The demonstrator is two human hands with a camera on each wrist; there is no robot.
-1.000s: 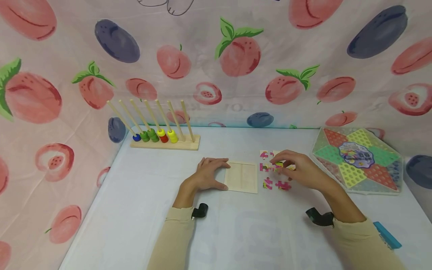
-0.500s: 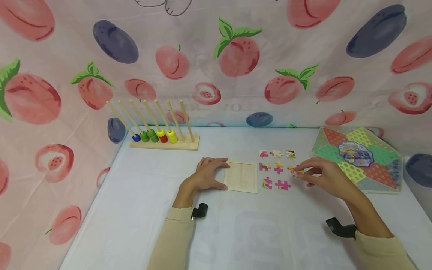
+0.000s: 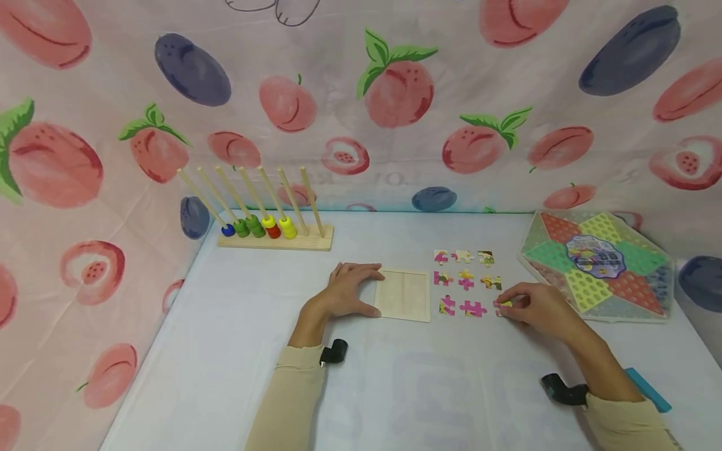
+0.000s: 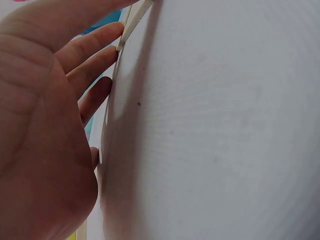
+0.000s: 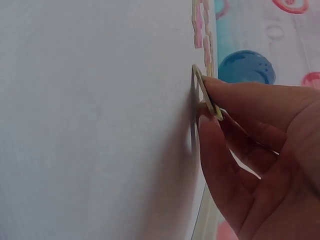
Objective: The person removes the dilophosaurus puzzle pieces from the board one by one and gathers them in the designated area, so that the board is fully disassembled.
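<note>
A square wooden puzzle tray (image 3: 403, 295) lies flat on the white table. My left hand (image 3: 345, 294) rests at its left side, thumb and fingers spread and touching that edge; in the left wrist view, fingertips (image 4: 116, 30) meet the tray's rim. To the tray's right, pink, yellow and white jigsaw pieces (image 3: 472, 309) lie apart in rows. My right hand (image 3: 538, 308) pinches a pink and yellow jigsaw piece (image 3: 502, 305) at the lower right of these rows. The right wrist view shows this piece (image 5: 209, 95) tilted between thumb and fingers, one edge near the tabletop.
A wooden bead counting rack (image 3: 276, 241) with upright pegs stands at the back left. At the back right lies a board game box (image 3: 598, 269) with a star pattern. A blue object (image 3: 648, 389) is partly hidden by the right forearm. A fruit-print cloth (image 3: 338, 113) hangs behind.
My right hand has moved rightward and then down, from over the jigsaw pieces to their lower right corner, carrying a piece. My left hand and the tray have stayed put.
</note>
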